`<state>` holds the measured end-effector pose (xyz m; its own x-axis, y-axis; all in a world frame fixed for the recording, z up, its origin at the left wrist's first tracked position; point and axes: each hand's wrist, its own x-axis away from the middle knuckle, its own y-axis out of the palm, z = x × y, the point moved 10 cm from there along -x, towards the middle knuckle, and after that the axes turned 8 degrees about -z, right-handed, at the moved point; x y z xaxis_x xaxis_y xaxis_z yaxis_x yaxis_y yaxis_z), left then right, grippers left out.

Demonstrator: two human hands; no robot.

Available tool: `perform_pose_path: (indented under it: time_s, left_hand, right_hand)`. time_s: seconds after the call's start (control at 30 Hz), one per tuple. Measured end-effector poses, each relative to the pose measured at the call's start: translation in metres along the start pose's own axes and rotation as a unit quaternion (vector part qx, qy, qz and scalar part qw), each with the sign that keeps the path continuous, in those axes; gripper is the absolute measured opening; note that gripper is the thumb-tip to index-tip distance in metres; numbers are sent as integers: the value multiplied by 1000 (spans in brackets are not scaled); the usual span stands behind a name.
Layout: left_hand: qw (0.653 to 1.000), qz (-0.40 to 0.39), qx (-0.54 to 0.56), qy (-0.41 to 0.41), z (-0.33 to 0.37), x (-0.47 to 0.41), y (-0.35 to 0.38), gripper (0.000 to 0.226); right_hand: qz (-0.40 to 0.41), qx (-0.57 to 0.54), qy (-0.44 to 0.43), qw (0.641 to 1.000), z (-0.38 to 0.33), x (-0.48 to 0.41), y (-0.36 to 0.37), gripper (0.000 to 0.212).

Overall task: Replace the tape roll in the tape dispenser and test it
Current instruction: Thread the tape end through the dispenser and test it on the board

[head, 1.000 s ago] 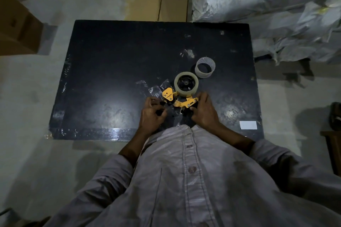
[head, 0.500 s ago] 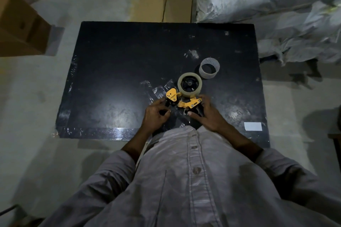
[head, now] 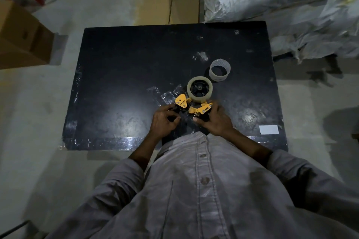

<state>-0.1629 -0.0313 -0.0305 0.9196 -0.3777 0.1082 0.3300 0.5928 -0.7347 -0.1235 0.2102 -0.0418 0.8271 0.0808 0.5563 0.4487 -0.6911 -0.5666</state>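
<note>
A yellow and black tape dispenser [head: 194,105] lies on its side on the black table [head: 126,75], near the front edge. A roll of clear tape [head: 199,89] sits on its black hub. My left hand [head: 163,122] pinches the dispenser's black front end by the yellow guard. My right hand [head: 215,120] grips its handle end on the right. An empty translucent tape core [head: 220,70] stands on the table just beyond the roll. Crumpled clear tape scraps [head: 167,94] lie left of the dispenser.
A white label [head: 269,129] lies on the table's front right corner. Cardboard boxes stand to the left [head: 21,37] and behind the table [head: 171,8]. Large white sacks [head: 281,2] are piled at the back right. Concrete floor surrounds the table.
The view has shifted slightly. My left fingers have shifted their pinch at the dispenser's front end. My right hand keeps its grip on the handle.
</note>
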Motion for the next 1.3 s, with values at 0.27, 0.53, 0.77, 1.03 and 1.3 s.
perform_pose_path:
  time_s: [0.27, 0.53, 0.77, 1.03, 1.3]
  left_hand:
    - [999, 26, -13, 24, 13, 0, -2, 12]
    - [1000, 26, -13, -5, 2, 7, 4, 15]
    - [976, -15, 127, -174, -37, 20, 10, 12]
    - [720, -118, 565, -385, -19, 46, 69, 76]
    - [680, -93, 611, -395, -12, 40, 91, 67]
  right_hand:
    - [42, 6, 87, 995, 8, -3, -14, 112]
    - [-170, -36, 120, 977, 57, -4, -18, 100]
    - [-283, -219, 171, 918, 84, 17, -2, 63]
    - [-285, -506, 136, 803, 69, -2, 14, 61]
    - [-304, -505, 120, 799, 68, -11, 22, 73]
